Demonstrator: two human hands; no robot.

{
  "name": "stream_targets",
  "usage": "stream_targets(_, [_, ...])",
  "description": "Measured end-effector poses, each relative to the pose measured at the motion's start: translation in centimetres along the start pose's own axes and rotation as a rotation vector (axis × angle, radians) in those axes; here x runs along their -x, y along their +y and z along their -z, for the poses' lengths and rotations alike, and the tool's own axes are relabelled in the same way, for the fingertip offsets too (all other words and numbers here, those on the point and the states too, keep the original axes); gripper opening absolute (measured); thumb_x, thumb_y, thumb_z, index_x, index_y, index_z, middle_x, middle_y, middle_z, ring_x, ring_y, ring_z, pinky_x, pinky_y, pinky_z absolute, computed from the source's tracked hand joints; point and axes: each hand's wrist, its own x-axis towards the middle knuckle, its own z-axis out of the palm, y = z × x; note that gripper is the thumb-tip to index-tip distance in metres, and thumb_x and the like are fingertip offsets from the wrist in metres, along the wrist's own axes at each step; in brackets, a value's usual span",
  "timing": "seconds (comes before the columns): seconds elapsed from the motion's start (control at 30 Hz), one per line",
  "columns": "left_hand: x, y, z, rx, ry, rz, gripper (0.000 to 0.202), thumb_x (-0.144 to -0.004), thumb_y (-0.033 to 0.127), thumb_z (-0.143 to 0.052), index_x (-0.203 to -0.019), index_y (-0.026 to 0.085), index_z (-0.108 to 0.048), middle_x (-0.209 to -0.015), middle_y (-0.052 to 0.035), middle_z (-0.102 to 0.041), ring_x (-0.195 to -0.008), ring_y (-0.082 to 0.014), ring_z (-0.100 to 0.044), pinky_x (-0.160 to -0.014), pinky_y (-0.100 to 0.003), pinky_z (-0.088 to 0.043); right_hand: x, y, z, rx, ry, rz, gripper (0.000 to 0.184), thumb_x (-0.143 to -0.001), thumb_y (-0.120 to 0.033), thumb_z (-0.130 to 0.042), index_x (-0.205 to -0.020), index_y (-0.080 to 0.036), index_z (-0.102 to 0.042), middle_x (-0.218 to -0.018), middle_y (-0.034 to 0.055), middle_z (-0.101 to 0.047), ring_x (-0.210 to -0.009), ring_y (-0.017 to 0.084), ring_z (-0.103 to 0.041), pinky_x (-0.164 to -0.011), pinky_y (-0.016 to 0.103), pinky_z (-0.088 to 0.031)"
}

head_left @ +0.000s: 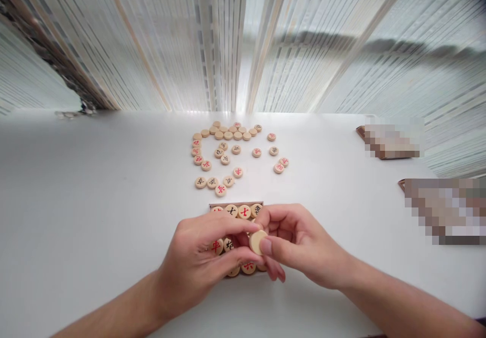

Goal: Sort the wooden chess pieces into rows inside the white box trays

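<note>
A round wooden chess piece (257, 241) with its blank side showing is pinched between the fingertips of my left hand (201, 264) and my right hand (296, 244). Both hands hover over a small wooden box (235, 207) that holds several discs marked in red and black. The hands hide most of the box. Farther back on the white table (94, 201), several more wooden pieces (235, 153) lie scattered, some face up, some face down.
Two blurred brown-edged objects lie at the right of the table, one at the far right (393, 138) and one nearer (444, 209). A striped curtain (243, 39) hangs behind the table's far edge.
</note>
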Motion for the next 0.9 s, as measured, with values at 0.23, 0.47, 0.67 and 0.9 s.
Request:
stream_targets(0.23, [-0.1, 0.42, 0.02, 0.027, -0.041, 0.017, 0.023, -0.088, 0.01, -0.087, -0.107, 0.023, -0.083, -0.081, 0.0015, -0.085, -0.069, -0.012, -0.075, -0.071, -0.019, -0.059, -0.07, 0.4, 0.16, 0.011, -0.001, 0.056, 0.036, -0.077, -0.033, -0.098, -0.08, -0.015, -0.066, -0.062, -0.0015, -0.067, -0.049, 0.007, -0.055, -0.048, 0.017, -0.045])
stream_targets(0.47, [0.11, 0.3, -0.01, 0.033, -0.051, 0.067, 0.025, -0.086, 0.004, -0.085, -0.103, 0.021, -0.083, -0.082, -0.0003, -0.082, -0.073, -0.0131, -0.074, -0.073, -0.022, -0.059, 0.05, 0.12, -0.48, 0.05, 0.065, 0.149, 0.034, -0.078, -0.028, -0.097, -0.073, -0.015, -0.066, -0.059, -0.0039, -0.061, -0.05, 0.005, -0.049, -0.047, 0.016, -0.038])
stream_targets(0.67, [0.54, -0.06, 0.14, 0.116, -0.018, 0.141, 0.033, -0.088, 0.009, -0.084, -0.117, 0.025, -0.084, -0.091, -0.0025, -0.08, -0.081, -0.014, -0.074, -0.076, -0.022, -0.061, -0.01, 0.31, 0.24, 0.02, 0.028, 0.157, 0.038, -0.094, -0.048, -0.083, -0.082, -0.013, -0.071, -0.061, 0.0012, -0.069, -0.048, 0.009, -0.06, -0.049, 0.02, -0.051])
stream_targets(0.9, [0.2, 0.0, 0.0, 0.254, 0.041, 0.214, 0.043, -0.09, 0.005, -0.082, -0.12, 0.035, -0.086, -0.1, 0.0013, -0.087, -0.083, -0.0134, -0.082, -0.082, -0.019, -0.066, 0.02, 0.05, -0.05, -0.035, 0.061, 0.131, 0.031, -0.084, -0.035, -0.095, -0.095, -0.014, -0.075, -0.068, 0.0015, -0.075, -0.055, 0.01, -0.07, -0.056, 0.019, -0.06])
